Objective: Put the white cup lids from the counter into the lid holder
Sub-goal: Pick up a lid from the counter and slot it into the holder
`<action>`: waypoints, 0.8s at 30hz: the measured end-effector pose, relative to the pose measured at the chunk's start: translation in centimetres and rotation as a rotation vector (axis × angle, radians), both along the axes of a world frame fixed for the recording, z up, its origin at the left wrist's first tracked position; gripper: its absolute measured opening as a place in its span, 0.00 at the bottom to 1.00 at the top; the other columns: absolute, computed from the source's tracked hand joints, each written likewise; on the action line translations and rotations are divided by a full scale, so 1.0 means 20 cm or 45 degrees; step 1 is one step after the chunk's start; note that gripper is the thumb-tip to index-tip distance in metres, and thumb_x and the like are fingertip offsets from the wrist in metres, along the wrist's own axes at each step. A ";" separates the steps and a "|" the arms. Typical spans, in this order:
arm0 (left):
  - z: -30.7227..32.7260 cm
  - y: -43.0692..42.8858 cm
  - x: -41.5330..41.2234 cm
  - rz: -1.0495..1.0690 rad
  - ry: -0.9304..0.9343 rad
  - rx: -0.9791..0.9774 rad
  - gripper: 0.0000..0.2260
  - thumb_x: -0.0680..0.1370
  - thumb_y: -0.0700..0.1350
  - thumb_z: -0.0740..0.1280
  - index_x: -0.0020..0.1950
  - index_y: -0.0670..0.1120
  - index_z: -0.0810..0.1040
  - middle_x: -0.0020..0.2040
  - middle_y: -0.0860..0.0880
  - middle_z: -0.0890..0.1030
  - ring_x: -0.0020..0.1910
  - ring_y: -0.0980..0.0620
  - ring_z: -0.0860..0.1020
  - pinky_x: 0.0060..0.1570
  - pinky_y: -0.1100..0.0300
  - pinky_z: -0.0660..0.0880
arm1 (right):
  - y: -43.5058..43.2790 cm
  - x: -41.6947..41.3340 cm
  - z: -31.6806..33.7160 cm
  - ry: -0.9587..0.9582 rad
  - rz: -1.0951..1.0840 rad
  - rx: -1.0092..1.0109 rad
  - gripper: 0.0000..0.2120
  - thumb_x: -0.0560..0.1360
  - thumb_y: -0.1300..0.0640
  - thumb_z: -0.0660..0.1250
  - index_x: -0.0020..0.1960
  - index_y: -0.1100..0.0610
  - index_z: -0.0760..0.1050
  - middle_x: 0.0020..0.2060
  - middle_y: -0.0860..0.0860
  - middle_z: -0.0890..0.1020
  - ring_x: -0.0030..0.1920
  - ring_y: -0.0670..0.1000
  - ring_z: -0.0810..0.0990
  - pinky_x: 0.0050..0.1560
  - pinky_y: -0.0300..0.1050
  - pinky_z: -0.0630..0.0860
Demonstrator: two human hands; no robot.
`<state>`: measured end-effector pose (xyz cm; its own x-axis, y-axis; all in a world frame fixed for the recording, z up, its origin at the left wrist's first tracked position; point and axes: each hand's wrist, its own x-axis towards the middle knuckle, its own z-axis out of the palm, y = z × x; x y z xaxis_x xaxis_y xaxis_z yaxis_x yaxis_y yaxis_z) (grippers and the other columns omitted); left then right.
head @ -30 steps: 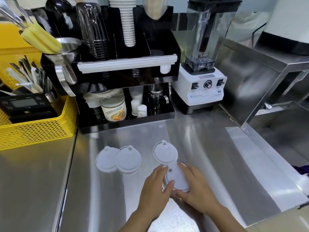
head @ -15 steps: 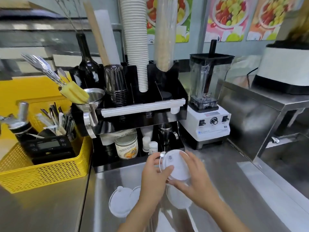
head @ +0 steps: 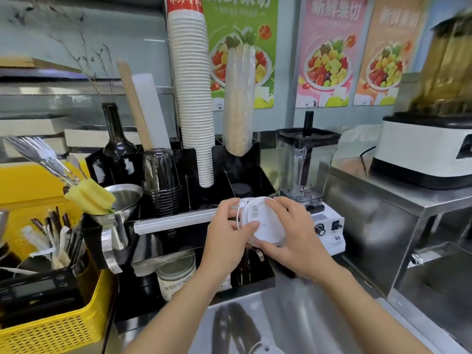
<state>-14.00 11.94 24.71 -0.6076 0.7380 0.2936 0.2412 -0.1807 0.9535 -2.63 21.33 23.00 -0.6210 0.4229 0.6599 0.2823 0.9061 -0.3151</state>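
Observation:
I hold a small stack of white cup lids (head: 263, 221) in front of the black lid holder (head: 245, 172), level with its white front rail. My left hand (head: 227, 233) grips the stack's left edge, thumb on its face. My right hand (head: 293, 236) cups the right side and underside. The holder's right-hand compartment, just behind the lids, shows a dark round lid (head: 241, 190) inside. The other lids on the counter are below the frame, apart from a white edge (head: 265, 350) at the bottom.
A tall stack of white paper cups (head: 194, 98) and a sleeve of clear cups (head: 238, 103) stand in the holder. Black cups (head: 162, 182), a steel funnel (head: 122, 203), a yellow basket (head: 58, 325) are left; a blender (head: 306, 169) is right.
Both hands lifted the lids off the counter and carried them up to the holder's front. The camera tilted up, so the counter lids dropped out of view.

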 end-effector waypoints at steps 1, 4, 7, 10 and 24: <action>0.03 0.04 -0.02 0.014 0.040 0.000 0.18 0.71 0.38 0.71 0.52 0.57 0.70 0.48 0.53 0.77 0.44 0.48 0.80 0.44 0.47 0.81 | 0.04 -0.03 0.04 -0.010 0.003 -0.019 0.39 0.68 0.32 0.59 0.66 0.60 0.69 0.61 0.59 0.73 0.60 0.56 0.68 0.61 0.51 0.66; 0.10 0.17 -0.10 0.065 0.156 -0.010 0.18 0.72 0.40 0.70 0.56 0.54 0.70 0.47 0.56 0.76 0.43 0.52 0.78 0.44 0.51 0.80 | 0.17 -0.11 0.14 -0.051 0.018 -0.039 0.40 0.64 0.36 0.60 0.67 0.61 0.68 0.60 0.60 0.73 0.60 0.59 0.69 0.62 0.52 0.66; 0.17 0.28 -0.19 0.114 0.256 -0.093 0.17 0.74 0.43 0.69 0.61 0.51 0.70 0.46 0.57 0.75 0.44 0.54 0.77 0.47 0.56 0.78 | 0.31 -0.21 0.22 -0.139 0.036 -0.040 0.40 0.63 0.36 0.58 0.68 0.58 0.66 0.60 0.57 0.72 0.61 0.56 0.68 0.62 0.46 0.63; 0.22 0.39 -0.31 0.178 0.385 -0.210 0.16 0.75 0.45 0.67 0.62 0.47 0.72 0.49 0.54 0.77 0.48 0.53 0.76 0.52 0.57 0.74 | 0.43 -0.31 0.28 -0.230 0.032 -0.039 0.34 0.68 0.40 0.65 0.69 0.56 0.65 0.60 0.56 0.73 0.62 0.55 0.68 0.63 0.47 0.63; 0.13 0.63 -0.52 0.330 1.282 -0.694 0.16 0.79 0.49 0.56 0.66 0.49 0.70 0.62 0.51 0.76 0.63 0.51 0.70 0.70 0.54 0.51 | 0.68 -0.57 0.27 -0.693 -0.079 -0.103 0.30 0.70 0.32 0.57 0.63 0.51 0.68 0.45 0.49 0.76 0.49 0.50 0.72 0.59 0.51 0.59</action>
